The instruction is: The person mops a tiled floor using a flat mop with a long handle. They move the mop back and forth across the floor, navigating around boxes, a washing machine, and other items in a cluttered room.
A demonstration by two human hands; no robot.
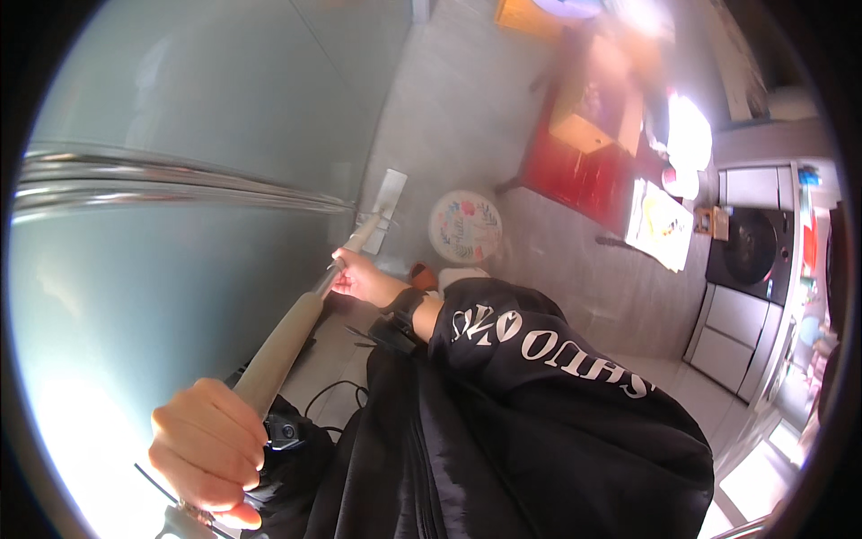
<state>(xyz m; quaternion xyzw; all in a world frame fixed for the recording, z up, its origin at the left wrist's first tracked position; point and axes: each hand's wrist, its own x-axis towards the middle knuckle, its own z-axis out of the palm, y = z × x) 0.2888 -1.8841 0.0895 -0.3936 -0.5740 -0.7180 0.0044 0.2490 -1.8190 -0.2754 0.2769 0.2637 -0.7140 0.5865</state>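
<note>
A long pale-handled flat mop [283,350] slants from the lower left up to the middle of the view. My left hand [209,445] is wrapped around the upper end of its handle. Lower down the pole, where a metal section shows, my right hand [353,275] grips it with the arm stretched out. The narrow white mop head [387,210] lies on the grey floor beside the foot of a glass door panel. A round white top with a floral print and writing [465,226] is just to the right of the mop head.
Tall frosted glass panels [222,269] with shiny metal frame strips [182,185] stand along the left. A red table [572,182] holding a cardboard box [592,124] is at upper right. Farther right is a counter with a black cooktop [747,252]. An orange object [423,275] sits near my feet.
</note>
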